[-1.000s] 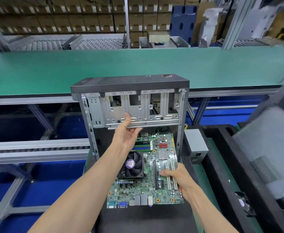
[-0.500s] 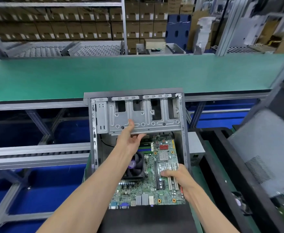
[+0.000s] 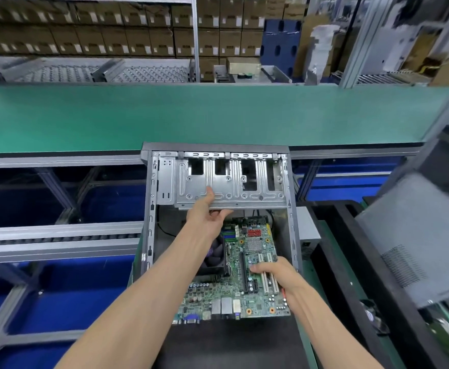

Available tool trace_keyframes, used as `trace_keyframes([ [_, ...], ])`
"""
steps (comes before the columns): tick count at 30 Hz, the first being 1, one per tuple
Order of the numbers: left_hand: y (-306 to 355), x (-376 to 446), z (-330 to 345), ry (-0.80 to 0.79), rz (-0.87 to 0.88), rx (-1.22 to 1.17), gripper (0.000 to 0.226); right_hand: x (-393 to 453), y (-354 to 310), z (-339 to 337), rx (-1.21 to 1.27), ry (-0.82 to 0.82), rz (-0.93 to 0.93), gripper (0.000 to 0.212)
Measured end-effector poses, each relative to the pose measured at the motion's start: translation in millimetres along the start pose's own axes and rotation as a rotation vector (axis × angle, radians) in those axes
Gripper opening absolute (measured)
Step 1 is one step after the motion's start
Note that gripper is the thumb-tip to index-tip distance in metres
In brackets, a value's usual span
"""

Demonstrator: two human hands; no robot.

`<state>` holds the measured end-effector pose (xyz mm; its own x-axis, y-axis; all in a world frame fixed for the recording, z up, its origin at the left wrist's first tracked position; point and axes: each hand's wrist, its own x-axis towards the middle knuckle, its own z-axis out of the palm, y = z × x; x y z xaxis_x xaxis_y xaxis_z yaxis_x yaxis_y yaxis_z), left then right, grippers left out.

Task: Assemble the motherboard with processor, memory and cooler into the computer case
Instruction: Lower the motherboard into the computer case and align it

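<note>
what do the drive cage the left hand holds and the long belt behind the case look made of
Drive cage: bare sheet metal, likely steel, judging by its dull silver sheen, stamped ribs and punched holes. Belt: a smooth matte green surface, probably rubber or PVC; the look leaves it open. The left hand grips the cage's lower edge.

drive cage [image 3: 231,182] overhangs case [image 3: 149,209] opening

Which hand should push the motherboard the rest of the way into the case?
Right. The right hand already grips the motherboard at its near-right edge; the left hand holds the drive cage.
</note>
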<state>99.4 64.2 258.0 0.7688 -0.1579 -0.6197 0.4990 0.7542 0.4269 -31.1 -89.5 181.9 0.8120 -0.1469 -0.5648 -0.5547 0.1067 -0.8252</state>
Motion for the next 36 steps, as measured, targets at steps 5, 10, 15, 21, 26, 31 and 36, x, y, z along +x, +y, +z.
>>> trace_keyframes([
  [5, 5, 3, 5, 0.077, 0.018, 0.006, 0.055, -5, -5, 4, -0.005, -0.016, 0.025, 0.099],
  [10, 5, 7, 2, 0.063, 0.010, -0.022, 0.061, -12, -11, 1, -0.038, -0.083, 0.064, 0.035],
  [15, -5, 14, -7, 0.098, 0.024, 0.066, 0.054, -17, -9, -3, -0.114, -0.056, 0.102, 0.032],
  [21, -21, 20, -14, 0.136, 0.043, 0.209, 0.050, -25, -5, -12, -0.146, -0.041, 0.146, 0.033],
  [26, -23, 23, -15, 0.193, 0.022, 0.222, 0.053, -17, -7, -17, -0.136, -0.022, 0.146, 0.037],
  [31, -18, 28, -20, 0.246, -0.034, 0.077, 0.054, 0, -11, -10, -0.144, -0.008, 0.152, 0.029],
  [36, -8, 29, -30, 0.238, -0.044, 0.187, 0.054, 16, -16, -7, -0.195, -0.013, 0.175, 0.026],
])
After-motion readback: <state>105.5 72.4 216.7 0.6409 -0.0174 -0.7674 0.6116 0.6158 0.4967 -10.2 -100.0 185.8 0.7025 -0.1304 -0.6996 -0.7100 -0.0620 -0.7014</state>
